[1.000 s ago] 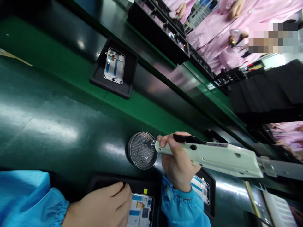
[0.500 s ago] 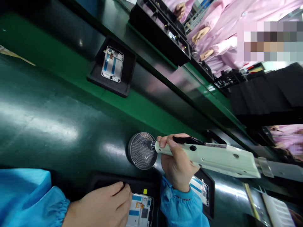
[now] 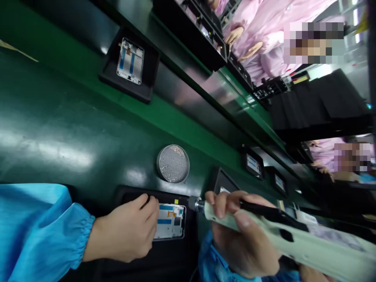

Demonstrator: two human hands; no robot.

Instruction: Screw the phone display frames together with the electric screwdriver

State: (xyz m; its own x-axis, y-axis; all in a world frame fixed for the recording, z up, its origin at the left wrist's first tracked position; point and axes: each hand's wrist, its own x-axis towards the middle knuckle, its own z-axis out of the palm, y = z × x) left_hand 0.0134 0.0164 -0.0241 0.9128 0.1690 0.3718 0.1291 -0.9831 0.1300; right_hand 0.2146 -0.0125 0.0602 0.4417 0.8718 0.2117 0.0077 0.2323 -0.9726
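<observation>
- Landmark: round mesh dish (image 3: 173,163), standing on the green bench mat (image 3: 73,156).
- Below dish: left hand (image 3: 126,229), fingers together, resting on black tray (image 3: 167,194), just beside phone frame (image 3: 169,221).
- Right of dish, lower: right hand (image 3: 235,239), fingers clamped on electric screwdriver (image 3: 264,231).
- Beyond dish: 1 further black tray (image 3: 108,74) holding phone frame (image 3: 130,61); black racks (image 3: 190,35); pink-smocked co-workers (image 3: 264,47).

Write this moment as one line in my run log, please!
Left hand: on black tray, beside phone frame | Right hand: holds pale green electric screwdriver | Nearby: round mesh dish
</observation>
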